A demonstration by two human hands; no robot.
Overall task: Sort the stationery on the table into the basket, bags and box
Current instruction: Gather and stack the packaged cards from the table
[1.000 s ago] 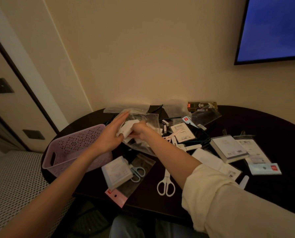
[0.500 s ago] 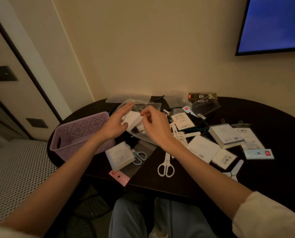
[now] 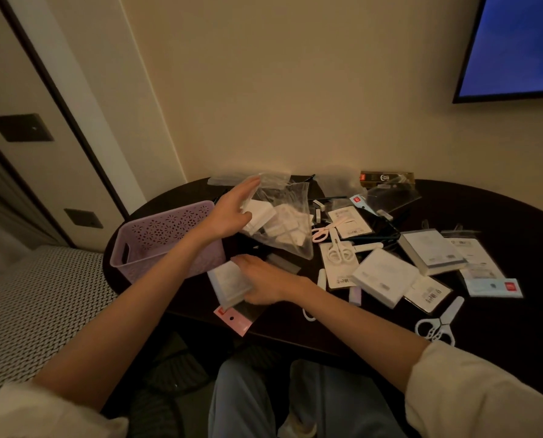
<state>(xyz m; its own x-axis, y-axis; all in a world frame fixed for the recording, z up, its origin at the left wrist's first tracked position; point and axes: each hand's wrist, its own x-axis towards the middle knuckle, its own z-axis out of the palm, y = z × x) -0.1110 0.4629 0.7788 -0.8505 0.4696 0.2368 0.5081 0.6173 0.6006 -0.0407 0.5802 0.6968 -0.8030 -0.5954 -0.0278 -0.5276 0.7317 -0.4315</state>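
Two hands work: our left hand pinches the clear bag of white erasers beside the lilac basket; our right hand rests, fingers straight, on a notepad near the table's front edge.

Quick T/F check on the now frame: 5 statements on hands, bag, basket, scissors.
1. The left hand holds up a clear plastic bag with white items inside. True.
2. The right hand is on the pink scissors. False: it rests on a white pad at the table's near edge; the pink scissors lie apart, right of the bag.
3. The purple basket stands left of both hands. True.
4. The basket is packed full of scissors. False: no scissors show in it; white scissors lie on the table.
5. A wall screen shows at upper right. True.
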